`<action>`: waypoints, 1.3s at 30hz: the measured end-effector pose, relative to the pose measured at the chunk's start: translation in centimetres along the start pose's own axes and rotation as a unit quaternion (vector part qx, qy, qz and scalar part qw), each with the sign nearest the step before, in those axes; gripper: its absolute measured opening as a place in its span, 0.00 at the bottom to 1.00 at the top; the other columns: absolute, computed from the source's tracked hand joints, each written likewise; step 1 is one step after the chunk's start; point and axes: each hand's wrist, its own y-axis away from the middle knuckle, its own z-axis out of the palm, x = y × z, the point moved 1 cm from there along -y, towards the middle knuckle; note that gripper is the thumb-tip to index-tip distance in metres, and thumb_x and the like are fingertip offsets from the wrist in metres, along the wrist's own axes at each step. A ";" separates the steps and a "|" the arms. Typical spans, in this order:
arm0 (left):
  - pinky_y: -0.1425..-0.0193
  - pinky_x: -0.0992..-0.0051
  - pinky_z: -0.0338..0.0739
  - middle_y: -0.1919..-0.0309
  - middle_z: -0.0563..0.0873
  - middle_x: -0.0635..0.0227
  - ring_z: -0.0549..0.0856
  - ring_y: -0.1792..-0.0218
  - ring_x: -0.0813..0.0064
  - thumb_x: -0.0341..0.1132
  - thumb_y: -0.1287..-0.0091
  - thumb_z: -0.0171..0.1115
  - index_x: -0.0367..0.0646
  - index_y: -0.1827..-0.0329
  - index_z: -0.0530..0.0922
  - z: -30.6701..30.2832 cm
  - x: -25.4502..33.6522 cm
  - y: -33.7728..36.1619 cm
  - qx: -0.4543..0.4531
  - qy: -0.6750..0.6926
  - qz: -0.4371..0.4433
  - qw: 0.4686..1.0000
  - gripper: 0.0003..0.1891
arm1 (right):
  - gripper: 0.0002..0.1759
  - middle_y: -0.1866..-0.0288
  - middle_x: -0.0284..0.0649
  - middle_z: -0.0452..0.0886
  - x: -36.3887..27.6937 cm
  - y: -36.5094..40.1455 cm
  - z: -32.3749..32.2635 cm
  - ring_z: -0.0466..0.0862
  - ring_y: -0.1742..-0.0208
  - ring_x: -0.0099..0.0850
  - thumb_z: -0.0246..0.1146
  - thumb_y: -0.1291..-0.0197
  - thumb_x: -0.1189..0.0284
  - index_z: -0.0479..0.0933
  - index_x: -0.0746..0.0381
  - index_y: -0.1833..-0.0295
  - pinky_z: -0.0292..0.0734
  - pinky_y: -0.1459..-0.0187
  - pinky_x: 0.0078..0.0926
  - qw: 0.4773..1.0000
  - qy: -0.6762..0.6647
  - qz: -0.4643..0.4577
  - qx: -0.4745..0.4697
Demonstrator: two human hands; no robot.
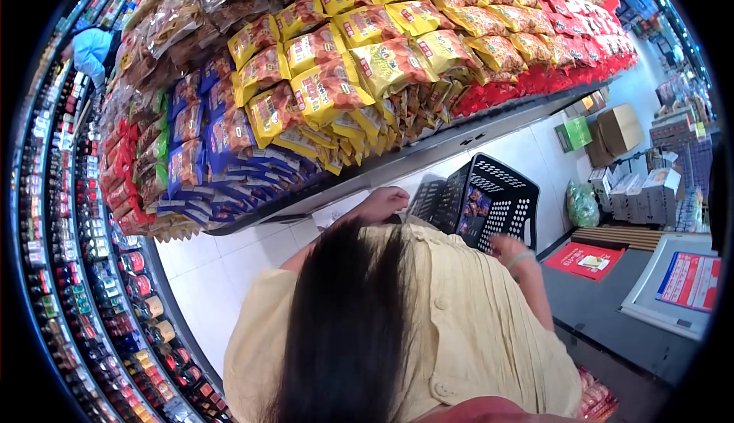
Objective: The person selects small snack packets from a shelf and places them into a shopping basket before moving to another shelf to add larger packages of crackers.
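A black plastic shopping basket with perforated walls stands in front of me. Several small purple and brown packets lie inside it. My left hand hangs left of the basket, in front of the display's lower edge, its fingers curled in with nothing showing in them. Close to the basket's near right corner is my right hand, overlapping the rim in this view. A pale band circles that wrist. The fingers there are small and smeared, so I cannot tell what they hold.
Yellow snack bags fill the display ahead, with blue bags to the left and red bags to the right. Shelves of bottles and jars run along the left. Cardboard boxes stand at right. A person in blue is far left.
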 end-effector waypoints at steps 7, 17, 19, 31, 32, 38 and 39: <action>0.47 0.77 0.73 0.54 0.84 0.66 0.81 0.52 0.77 0.37 0.31 0.58 0.39 0.46 0.76 -1.3 2.1 3.3 0.013 0.013 0.020 1.000 0.15 | 0.18 0.54 0.48 0.79 -14.4 -2.1 -14.9 0.78 0.53 0.46 0.64 0.46 0.73 0.75 0.65 0.48 0.74 0.52 0.36 0.837 -0.002 -0.339 0.429; 0.46 0.75 0.72 0.54 0.82 0.70 0.79 0.51 0.80 0.38 0.29 0.55 0.40 0.45 0.74 -2.8 5.7 7.1 0.049 0.086 0.097 0.990 0.15 | 0.29 0.42 0.41 0.72 -29.6 -4.1 -20.1 0.69 0.39 0.43 0.66 0.50 0.66 0.70 0.59 0.41 0.63 0.38 0.41 0.706 0.141 -0.541 0.435; 0.44 0.76 0.71 0.52 0.82 0.69 0.78 0.49 0.79 0.39 0.29 0.55 0.40 0.43 0.73 -2.8 6.8 7.7 0.042 0.063 0.096 0.993 0.17 | 0.32 0.40 0.41 0.70 -30.9 -4.8 -20.1 0.67 0.37 0.43 0.67 0.51 0.62 0.68 0.58 0.40 0.60 0.36 0.41 0.704 0.172 -0.541 0.426; 0.45 0.77 0.70 0.53 0.82 0.69 0.79 0.50 0.81 0.39 0.29 0.54 0.40 0.45 0.75 -2.4 8.1 9.3 0.057 0.109 0.094 0.988 0.15 | 0.36 0.39 0.42 0.71 -32.9 -7.8 -21.0 0.69 0.38 0.44 0.70 0.54 0.64 0.68 0.58 0.37 0.62 0.36 0.40 0.727 0.201 -0.554 0.352; 0.45 0.77 0.70 0.53 0.82 0.69 0.79 0.50 0.81 0.39 0.29 0.54 0.40 0.45 0.75 -2.4 8.3 9.5 0.057 0.110 0.094 0.988 0.15 | 0.36 0.39 0.43 0.71 -33.0 -7.9 -21.0 0.70 0.38 0.43 0.71 0.55 0.65 0.68 0.58 0.38 0.63 0.36 0.39 0.731 0.190 -0.556 0.347; 0.44 0.76 0.70 0.52 0.82 0.68 0.79 0.49 0.79 0.39 0.29 0.54 0.39 0.44 0.74 -1.6 11.9 11.5 0.055 0.105 0.108 0.987 0.16 | 0.36 0.43 0.44 0.74 -33.1 -7.7 -21.4 0.72 0.40 0.44 0.71 0.57 0.64 0.70 0.58 0.38 0.65 0.38 0.39 0.752 0.156 -0.551 0.327; 0.44 0.76 0.70 0.52 0.82 0.68 0.79 0.49 0.79 0.39 0.29 0.54 0.39 0.44 0.74 -1.6 12.2 11.6 0.052 0.110 0.121 0.985 0.16 | 0.36 0.43 0.44 0.74 -33.1 -7.8 -21.4 0.72 0.40 0.44 0.71 0.57 0.64 0.70 0.58 0.38 0.65 0.38 0.39 0.752 0.156 -0.551 0.328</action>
